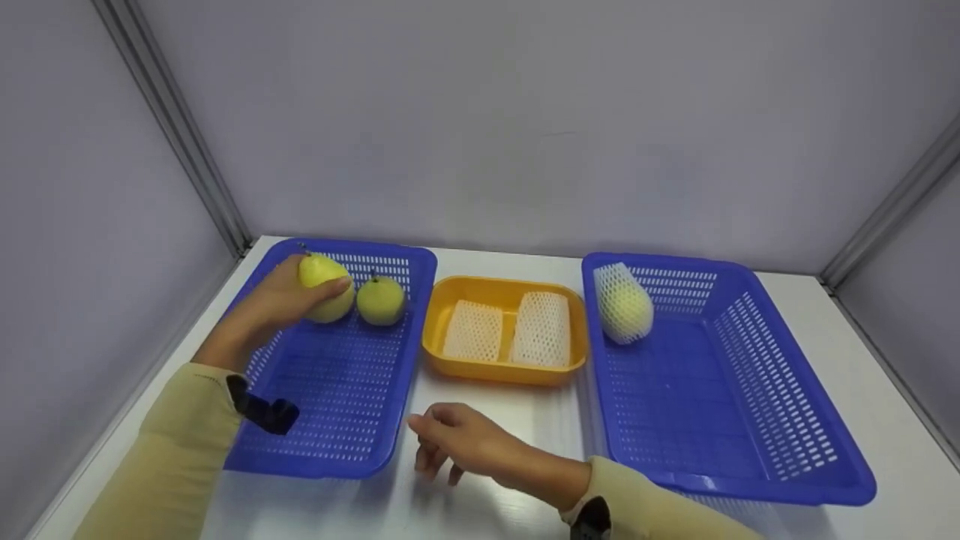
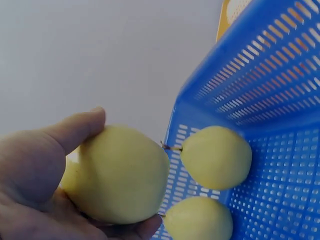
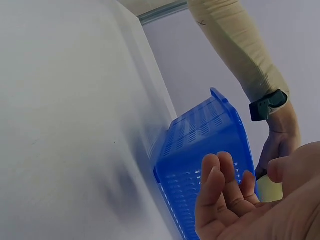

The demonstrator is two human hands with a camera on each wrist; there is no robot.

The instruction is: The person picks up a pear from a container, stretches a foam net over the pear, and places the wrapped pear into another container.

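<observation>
My left hand [image 1: 289,294] grips a yellow-green pear [image 1: 330,289] over the back of the left blue basket [image 1: 322,390]. In the left wrist view, thumb and fingers curl round this pear [image 2: 120,175]. Two more pears, an upper one [image 2: 216,157] and a lower one [image 2: 199,220], sit in the basket there; from the head only one of them [image 1: 381,301] shows clearly. My right hand [image 1: 472,442] hovers near the left basket's front right corner, fingers loosely bent and holding nothing. In the right wrist view its fingers [image 3: 232,187] are apart from the basket wall.
Between the baskets stands an orange tub [image 1: 487,369] with two white foam net sleeves, one left [image 1: 474,331] and one right [image 1: 541,330]. The right blue basket [image 1: 690,397] holds a net-wrapped pear [image 1: 625,306] at its back left. Grey panels [image 1: 525,135] enclose the white table [image 1: 457,510].
</observation>
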